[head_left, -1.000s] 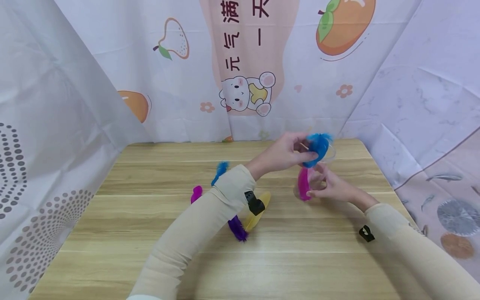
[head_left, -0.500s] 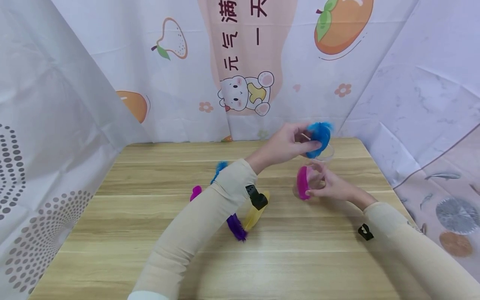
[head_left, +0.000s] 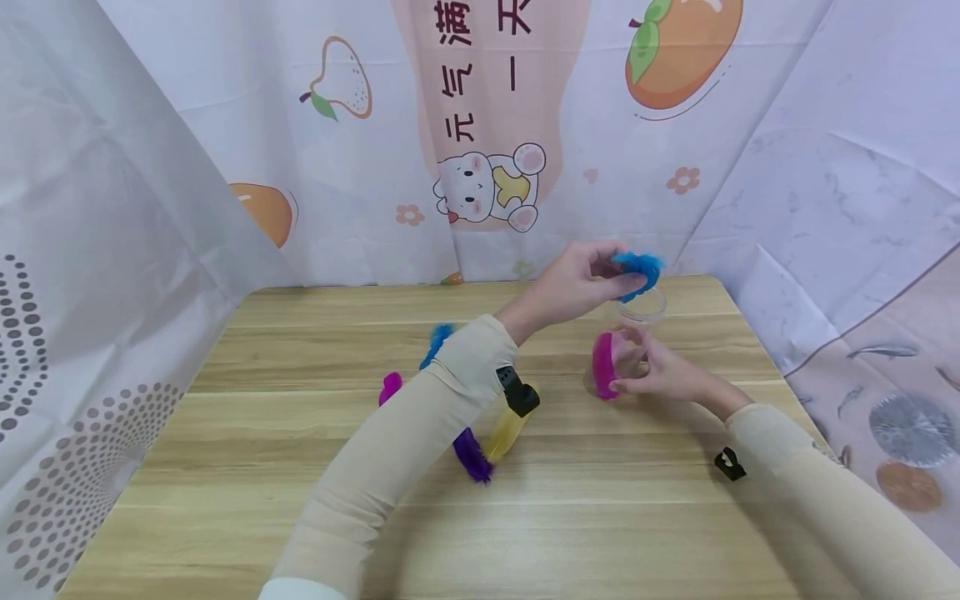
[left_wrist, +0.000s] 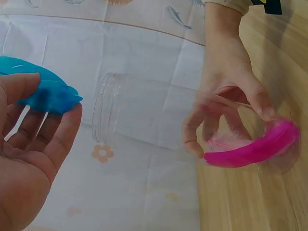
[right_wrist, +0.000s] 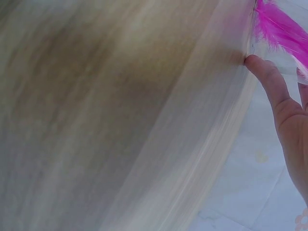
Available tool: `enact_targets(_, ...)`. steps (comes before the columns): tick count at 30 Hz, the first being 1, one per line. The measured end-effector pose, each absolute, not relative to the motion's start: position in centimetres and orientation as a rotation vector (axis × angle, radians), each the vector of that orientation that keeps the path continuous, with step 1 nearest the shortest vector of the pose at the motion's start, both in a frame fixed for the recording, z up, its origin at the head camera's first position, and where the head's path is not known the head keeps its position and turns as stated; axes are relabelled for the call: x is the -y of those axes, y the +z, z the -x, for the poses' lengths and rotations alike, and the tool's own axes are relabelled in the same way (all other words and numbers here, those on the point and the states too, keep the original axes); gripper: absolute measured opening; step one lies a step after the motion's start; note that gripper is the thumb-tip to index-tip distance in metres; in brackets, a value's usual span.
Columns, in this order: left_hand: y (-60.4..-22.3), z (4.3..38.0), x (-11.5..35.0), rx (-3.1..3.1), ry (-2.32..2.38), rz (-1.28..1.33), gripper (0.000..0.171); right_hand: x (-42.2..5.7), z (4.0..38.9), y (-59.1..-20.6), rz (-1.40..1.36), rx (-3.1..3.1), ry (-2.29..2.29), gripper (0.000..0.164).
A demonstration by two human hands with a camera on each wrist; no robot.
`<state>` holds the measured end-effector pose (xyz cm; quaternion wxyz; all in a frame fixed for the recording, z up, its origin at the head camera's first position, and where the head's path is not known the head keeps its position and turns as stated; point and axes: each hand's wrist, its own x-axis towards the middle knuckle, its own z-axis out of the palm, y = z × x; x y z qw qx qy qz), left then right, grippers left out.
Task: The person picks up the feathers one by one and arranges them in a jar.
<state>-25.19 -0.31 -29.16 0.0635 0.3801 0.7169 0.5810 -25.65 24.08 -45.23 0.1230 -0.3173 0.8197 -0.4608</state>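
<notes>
Change over the last second in the head view: left hand [head_left: 573, 283] raised slightly, carrying blue feather [head_left: 639, 270] higher, with the rim of transparent jar [left_wrist: 149, 115] more fully uncovered below; right hand [head_left: 663, 367] and jar nearly unmoved. Significance for the work, by judgement: grasping complete, positioning near the jar's mouth under way, blue feather as yet wholly outside. Left hand partly closed, fingers bent toward the thumb, blue feather pinched near the fingertips, palm hollow; in the left wrist view, just beside the rim and apparently apart from it. One feather or several in this pinch: impossible to tell. Right hand opened only to the jar's width, thumb and fingers bowed round the lower part in a steadying hold. Jar apparently upright on wooden table [head_left: 600, 525], any slight tilt uncertain, mouth toward the left hand. Pink feather [left_wrist: 252, 150] seemingly inside, curved along the wall near the base; in the right wrist view, only part of the same feather visible beside the fingers. Elsewhere on the table, about left sleeve [head_left: 390, 450] and partly hidden by it: second blue feather [head_left: 437, 343], magenta feather [head_left: 390, 387], purple feather [head_left: 472, 455] and yellow feather [head_left: 507, 432].
</notes>
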Motion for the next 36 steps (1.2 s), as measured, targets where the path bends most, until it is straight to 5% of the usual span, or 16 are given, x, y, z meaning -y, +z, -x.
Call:
enact_targets(7, -29.4, 25.4, 0.2, -2.232, 1.732, -1.131, 0.022, -24.0, 25.5, -45.2, 0.95, -2.427, -1.327, 0.102)
enact_targets(36, -30.9, 25.9, -0.8, -2.294, 1.857, -1.018, 0.022, -23.8, 25.5, -45.1, 0.966, -2.407, -1.342, 0.099)
